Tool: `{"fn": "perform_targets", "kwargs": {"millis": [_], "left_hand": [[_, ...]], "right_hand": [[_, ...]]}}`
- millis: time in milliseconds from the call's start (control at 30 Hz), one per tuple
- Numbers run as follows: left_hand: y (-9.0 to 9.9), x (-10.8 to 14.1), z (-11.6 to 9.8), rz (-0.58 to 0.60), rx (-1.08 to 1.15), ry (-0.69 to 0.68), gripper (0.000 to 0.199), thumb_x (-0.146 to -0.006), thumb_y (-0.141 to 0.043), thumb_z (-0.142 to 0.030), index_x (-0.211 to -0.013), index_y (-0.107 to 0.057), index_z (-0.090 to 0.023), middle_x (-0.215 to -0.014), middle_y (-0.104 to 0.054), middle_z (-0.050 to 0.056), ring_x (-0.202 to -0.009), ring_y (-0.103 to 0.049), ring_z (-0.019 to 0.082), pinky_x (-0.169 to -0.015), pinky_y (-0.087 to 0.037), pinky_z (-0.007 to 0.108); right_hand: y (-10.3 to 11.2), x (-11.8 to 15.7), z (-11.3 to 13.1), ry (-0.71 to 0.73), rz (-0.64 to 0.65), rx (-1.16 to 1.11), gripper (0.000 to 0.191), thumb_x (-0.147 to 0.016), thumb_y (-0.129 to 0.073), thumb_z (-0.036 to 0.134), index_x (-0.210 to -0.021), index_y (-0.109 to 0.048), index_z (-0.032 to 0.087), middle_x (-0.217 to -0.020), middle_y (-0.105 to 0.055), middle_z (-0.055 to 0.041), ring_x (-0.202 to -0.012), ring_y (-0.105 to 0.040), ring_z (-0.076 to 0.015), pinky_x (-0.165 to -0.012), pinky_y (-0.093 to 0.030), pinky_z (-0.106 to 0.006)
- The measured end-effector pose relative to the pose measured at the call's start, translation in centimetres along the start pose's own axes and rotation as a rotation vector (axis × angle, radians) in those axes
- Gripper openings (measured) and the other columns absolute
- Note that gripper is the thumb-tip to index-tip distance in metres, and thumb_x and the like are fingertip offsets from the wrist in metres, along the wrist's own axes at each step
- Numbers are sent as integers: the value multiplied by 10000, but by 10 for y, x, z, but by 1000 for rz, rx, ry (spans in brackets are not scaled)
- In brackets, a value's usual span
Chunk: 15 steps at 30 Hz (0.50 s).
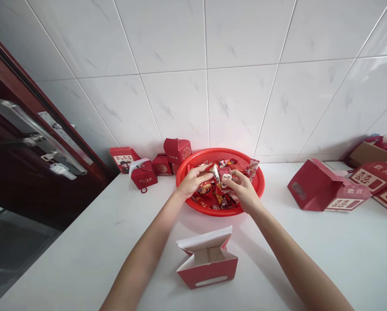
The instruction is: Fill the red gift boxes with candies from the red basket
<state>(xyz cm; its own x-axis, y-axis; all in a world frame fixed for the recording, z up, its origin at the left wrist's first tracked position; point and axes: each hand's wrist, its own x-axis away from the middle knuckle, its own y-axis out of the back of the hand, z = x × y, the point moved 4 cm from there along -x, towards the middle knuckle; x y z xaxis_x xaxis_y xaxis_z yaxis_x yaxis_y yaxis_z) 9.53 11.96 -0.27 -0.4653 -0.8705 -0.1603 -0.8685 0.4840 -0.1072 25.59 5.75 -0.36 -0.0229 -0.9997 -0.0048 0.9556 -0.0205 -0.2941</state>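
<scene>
Both hands are over a red plastic basket [261, 183] filled with wrapped sweets [209, 201]. My left hand [193, 179] is closed, pinching a small wrapped sweet [216, 173] with a pale, dark-printed wrapper. Between the thumb and fingers of my right hand [244, 190] is a red and white snack packet [226, 178] with dark lettering. The two packets touch or overlap at the basket's middle. Nearer to me, an open red paper gift box [209, 276] stands with its top flaps apart; the part of its inside that shows holds nothing.
Several small red boxes [144, 174] stand at the left against the tiled wall. To the right are larger red gift boxes [315, 185] and, behind them, a cardboard carton [370, 153] with red material in it. A dark red door [18, 172] borders the white table [115, 229] at the left.
</scene>
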Motion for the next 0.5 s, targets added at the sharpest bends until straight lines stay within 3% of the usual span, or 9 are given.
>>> {"fn": "perform_targets", "kwargs": {"millis": [100, 200, 300, 367, 433, 500], "left_hand": [[5, -3, 0, -16, -131, -10, 539, -773, -802, -467, -1223, -723, -182, -1102, -760, 79, -1055, -693, 258, -986, -510, 391], [18, -5, -1, 22, -411, 27, 427, -816, -707, -533, -1045, -765, -177, -978, -773, 69, -897, -705, 233, -857, -538, 350], [34, -6, 6, 111, -614, 123, 239, -652, -833, -420, -618, -722, -211, -588, -686, 8, -577, -617, 183, -647, -496, 294], [42, -7, 17, 168, -726, 185, 320, -511, -892, -309, -428, -594, -228, -404, -535, -34, -427, -491, 142, -547, -429, 275], [43, -11, 31, 188, -808, 219, 419, -430, -913, -278, -365, -502, -234, -364, -472, -40, -397, -454, 138, -522, -402, 273], [39, -17, 47, 183, -856, 229, 450, -397, -933, -306, -384, -489, -241, -430, -544, -7, -472, -541, 180, -568, -433, 282]], "right_hand": [[1, 0, 2, 52, -4, -14, 466, -601, -901, 501, -850, -623, 222, -793, -710, 0, -744, -661, -187, -695, -558, -331], [3, 3, 5, 124, -61, -6, 428, -627, -887, 503, -819, -629, 221, -835, -710, -11, -790, -650, -193, -680, -534, -313], [4, 6, 6, 105, -116, 17, 428, -633, -881, 508, -785, -590, 232, -797, -673, 5, -749, -622, -188, -563, -459, -270], [4, 8, 7, 92, -124, 26, 440, -626, -881, 512, -784, -577, 236, -786, -657, 8, -733, -608, -186, -537, -430, -261], [3, 7, 7, 96, -116, 25, 438, -625, -879, 512, -793, -584, 235, -787, -657, 5, -736, -603, -186, -561, -442, -270], [3, 6, 8, 113, -102, 16, 434, -622, -881, 507, -800, -595, 233, -803, -671, 1, -751, -605, -186, -615, -470, -288]]}}
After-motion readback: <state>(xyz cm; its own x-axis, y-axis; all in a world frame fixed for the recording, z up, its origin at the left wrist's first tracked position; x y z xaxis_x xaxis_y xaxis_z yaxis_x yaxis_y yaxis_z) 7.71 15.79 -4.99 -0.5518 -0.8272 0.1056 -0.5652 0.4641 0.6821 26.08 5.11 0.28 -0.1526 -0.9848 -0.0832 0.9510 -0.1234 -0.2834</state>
